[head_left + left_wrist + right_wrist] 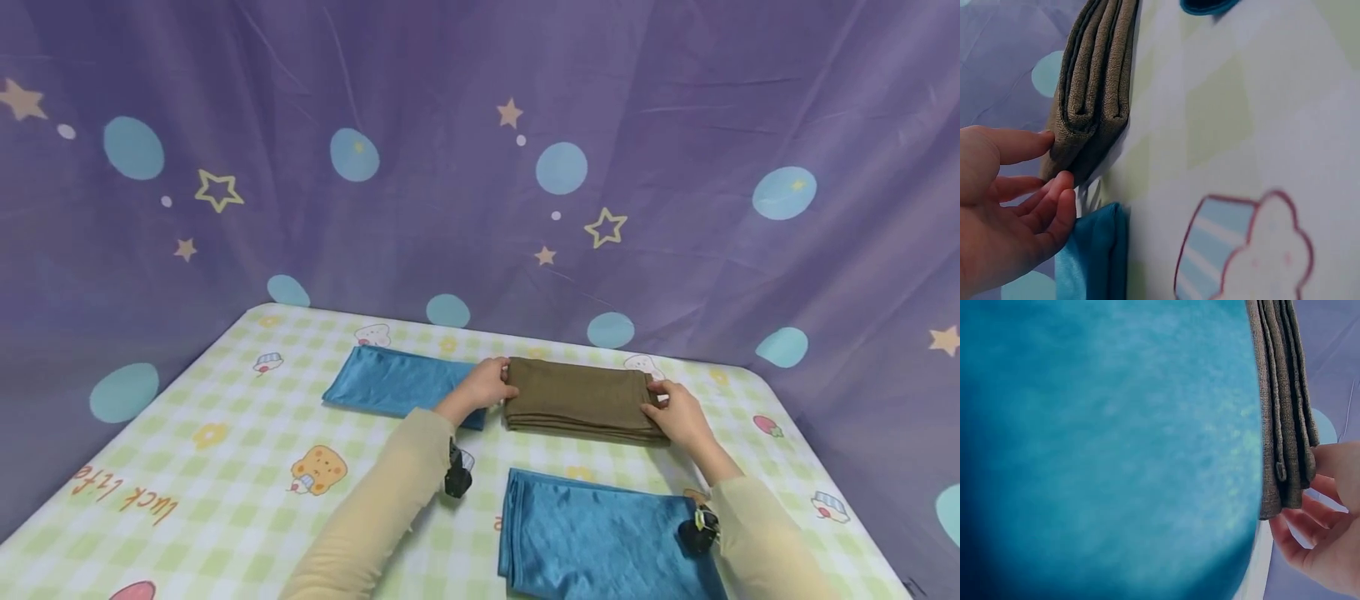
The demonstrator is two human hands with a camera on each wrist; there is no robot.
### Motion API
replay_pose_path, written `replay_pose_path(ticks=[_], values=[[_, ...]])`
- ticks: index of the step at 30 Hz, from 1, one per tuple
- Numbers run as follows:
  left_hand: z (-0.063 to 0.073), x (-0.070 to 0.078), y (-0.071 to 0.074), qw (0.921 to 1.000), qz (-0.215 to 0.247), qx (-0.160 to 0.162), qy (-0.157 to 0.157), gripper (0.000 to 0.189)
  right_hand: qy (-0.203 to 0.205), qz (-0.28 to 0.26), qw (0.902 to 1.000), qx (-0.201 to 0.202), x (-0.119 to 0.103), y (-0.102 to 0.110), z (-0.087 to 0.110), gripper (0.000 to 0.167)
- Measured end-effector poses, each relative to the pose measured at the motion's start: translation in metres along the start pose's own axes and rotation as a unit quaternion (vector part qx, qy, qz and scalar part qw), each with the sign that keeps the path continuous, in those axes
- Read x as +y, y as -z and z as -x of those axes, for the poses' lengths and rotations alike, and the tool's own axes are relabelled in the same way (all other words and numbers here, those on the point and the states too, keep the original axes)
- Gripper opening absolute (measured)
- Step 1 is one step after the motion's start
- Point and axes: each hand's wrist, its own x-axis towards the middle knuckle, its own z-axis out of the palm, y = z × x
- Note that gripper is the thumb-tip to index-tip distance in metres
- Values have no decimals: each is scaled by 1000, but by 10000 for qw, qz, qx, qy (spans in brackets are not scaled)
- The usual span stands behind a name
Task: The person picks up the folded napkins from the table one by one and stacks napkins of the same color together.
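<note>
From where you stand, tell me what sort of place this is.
Probably an indoor work corner: a starry purple curtain behind a checked tablecloth, with a folded brown cloth on it.

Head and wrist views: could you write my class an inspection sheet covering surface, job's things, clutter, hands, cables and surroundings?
Surface: green-and-white checked tablecloth with cartoon prints.
Job's things: folded brown cloth; folded blue cloth to its left; second blue cloth, folded, nearer the person, cut off by the head view's lower edge.
Clutter: nothing seen.
Hands: left hand holds the brown cloth's left end with its fingers; right hand likewise the right end.
Cables: nothing seen.
Surroundings: purple backdrop with stars and light-blue spots.
</note>
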Motion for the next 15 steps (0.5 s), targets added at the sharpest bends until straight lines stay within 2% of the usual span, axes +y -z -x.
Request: replay_pose_path(ticks=[9,15], values=[[17,3,4,9992,-239,-124,-296,50,51,-18,9999,94,2,7,21,36],[33,6,7,9983,-262,-223,-467,34,38,-31,9996,260,2,11,34,38]])
